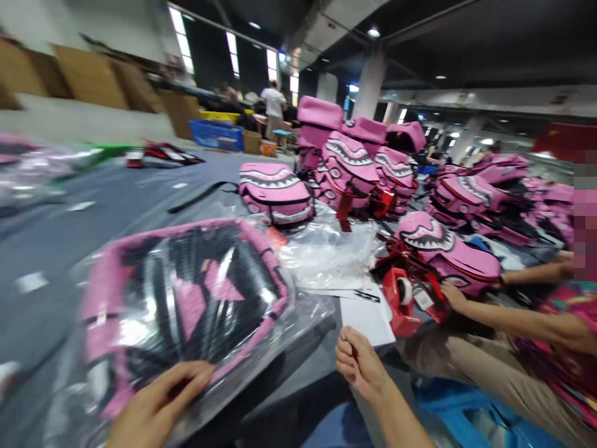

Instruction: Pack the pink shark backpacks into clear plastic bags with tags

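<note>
A pink and black backpack (pixel 186 292) lies in a clear plastic bag at the left front, its dark back panel facing up. My left hand (pixel 161 404) is on the near edge of the bagged backpack, thumb and fingers gripping the plastic there. To the right, my right hand (pixel 359 367) hovers by a white sheet (pixel 368 317), fingers curled; whatever it may hold is too small to make out. Just beyond the sheet stands a red tape dispenser (pixel 402 305). Clear plastic bags (pixel 326 249) lie crumpled behind the wrapped backpack.
Pink backpacks with toothy mouths (pixel 349 165) are piled behind and at the right. A co-worker's hand (pixel 454 297) touches red items beside one backpack (pixel 448 255). More plastic wrap (pixel 41 168) lies at the far left. A blue bag (pixel 471 410) is at the lower right.
</note>
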Available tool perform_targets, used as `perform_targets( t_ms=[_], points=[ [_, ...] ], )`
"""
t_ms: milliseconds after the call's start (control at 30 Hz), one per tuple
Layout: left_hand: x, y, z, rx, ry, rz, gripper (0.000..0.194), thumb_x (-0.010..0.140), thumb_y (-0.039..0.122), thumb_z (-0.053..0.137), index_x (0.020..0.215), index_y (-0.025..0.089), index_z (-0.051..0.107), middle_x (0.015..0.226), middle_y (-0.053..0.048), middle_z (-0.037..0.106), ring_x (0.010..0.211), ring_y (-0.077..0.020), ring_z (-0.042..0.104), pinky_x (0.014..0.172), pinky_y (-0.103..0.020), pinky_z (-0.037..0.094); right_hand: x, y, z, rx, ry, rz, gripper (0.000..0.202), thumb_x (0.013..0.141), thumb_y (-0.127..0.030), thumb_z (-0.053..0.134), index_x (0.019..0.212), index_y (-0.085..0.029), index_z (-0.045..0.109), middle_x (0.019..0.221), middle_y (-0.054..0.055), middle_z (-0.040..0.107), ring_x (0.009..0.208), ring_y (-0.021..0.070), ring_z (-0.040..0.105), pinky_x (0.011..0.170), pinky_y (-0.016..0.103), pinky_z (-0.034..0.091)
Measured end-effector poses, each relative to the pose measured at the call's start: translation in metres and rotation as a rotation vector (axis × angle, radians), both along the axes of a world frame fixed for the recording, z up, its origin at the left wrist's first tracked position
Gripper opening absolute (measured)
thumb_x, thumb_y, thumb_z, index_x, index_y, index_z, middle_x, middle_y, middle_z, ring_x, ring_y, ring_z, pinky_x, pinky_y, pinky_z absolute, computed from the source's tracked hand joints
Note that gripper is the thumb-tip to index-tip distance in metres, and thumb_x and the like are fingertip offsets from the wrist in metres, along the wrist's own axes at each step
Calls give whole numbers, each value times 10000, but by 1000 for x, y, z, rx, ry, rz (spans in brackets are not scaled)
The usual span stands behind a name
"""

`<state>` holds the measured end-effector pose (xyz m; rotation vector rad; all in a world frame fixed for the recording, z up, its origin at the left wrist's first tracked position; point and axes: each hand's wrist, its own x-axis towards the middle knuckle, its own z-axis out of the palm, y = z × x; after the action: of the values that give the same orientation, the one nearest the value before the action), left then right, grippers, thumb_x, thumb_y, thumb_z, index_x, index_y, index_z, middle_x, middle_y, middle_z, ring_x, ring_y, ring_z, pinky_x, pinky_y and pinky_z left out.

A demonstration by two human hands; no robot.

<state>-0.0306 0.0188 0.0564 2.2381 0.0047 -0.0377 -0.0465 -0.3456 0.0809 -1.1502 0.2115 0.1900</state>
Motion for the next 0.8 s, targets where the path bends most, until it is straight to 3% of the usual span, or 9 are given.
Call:
perform_targets(
  t_ms=[100,200,300,400,500,600,667,733,800],
  points=[
    [-2,-7,16,-137,96,68,800,524,1007,512,718,272,760,892,-41,787,934,-314,710,839,-375,552,30,37,47,-150,-340,508,442,869,-577,720,810,-217,470,611,-93,395,519,69,315,496,202,273],
    [-1,-18,21,-172,90,121,758,545,964,532,693,250,740,841,-50,769,871,-294,694,806,-362,518,82,72,85,-565,-699,951,382,922,-515,679,792,-195,516,678,-68,438,612,86,374,585,227,309],
    [-3,-24,19,-170,92,132,642,621,856,544,704,244,722,805,-45,752,818,-275,670,772,-360,486,128,111,98,-985,-996,1314,270,981,-377,623,801,-195,539,721,-55,500,667,98,437,623,234,306],
    [-4,-25,19,-154,82,119,538,674,746,525,715,241,703,773,-43,726,787,-265,647,751,-360,458,152,145,93,-1342,-1141,1538,204,974,-268,632,793,-202,565,722,-50,551,680,105,474,607,243,278],
    [-4,-25,23,-120,77,106,500,701,701,500,727,241,694,754,-39,710,765,-256,634,737,-355,446,164,162,87,-1597,-1053,1471,208,883,-366,756,950,-227,616,740,-50,588,674,121,507,571,245,259],
    [-7,-26,28,-96,73,116,474,719,673,483,728,244,685,748,-35,714,749,-250,636,723,-347,443,171,159,89,-1620,-807,1318,456,760,-440,867,1064,-220,608,776,-54,618,684,125,541,573,226,294],
    [-9,-27,29,-101,48,117,458,733,657,479,724,245,679,752,-34,721,744,-248,640,716,-347,448,168,149,91,-1608,-739,1173,381,779,-421,864,971,-202,619,777,-51,623,693,120,543,581,225,300],
    [-10,-27,28,-107,16,109,447,753,645,481,722,246,679,764,-35,726,746,-247,645,717,-349,458,159,140,88,-1571,-829,1048,305,821,-396,838,889,-196,617,798,-42,630,730,120,553,596,227,298],
    [-10,-29,27,-101,-14,99,435,776,633,485,717,249,680,770,-34,727,747,-245,648,719,-352,470,145,135,79,-1539,-1004,1044,324,809,-421,844,865,-201,613,833,-29,642,788,137,568,610,237,292]
  ],
)
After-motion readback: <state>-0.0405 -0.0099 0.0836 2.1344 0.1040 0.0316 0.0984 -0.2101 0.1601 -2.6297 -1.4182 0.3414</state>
